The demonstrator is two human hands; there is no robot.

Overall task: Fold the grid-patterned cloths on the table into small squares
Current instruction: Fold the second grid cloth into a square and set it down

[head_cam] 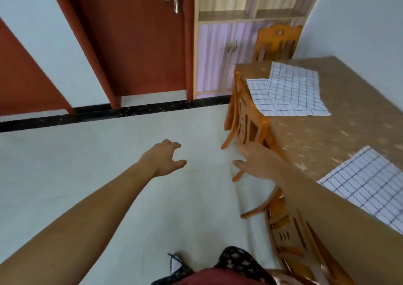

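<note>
White cloths with a dark grid pattern lie on a brown table at the right. One cloth lies flat near me at the table's near edge. At the far end, two overlapping cloths are spread out. My left hand is stretched out over the floor, fingers apart and curled, holding nothing. My right hand is also out in front, fingers spread, empty, just left of the table's edge and in front of a chair. Neither hand touches a cloth.
Orange wooden chairs are pushed in along the table's left side, and another chair stands at the far end. A red-brown door and a purple cabinet stand against the back wall. Pale tiled floor spreads left of the table.
</note>
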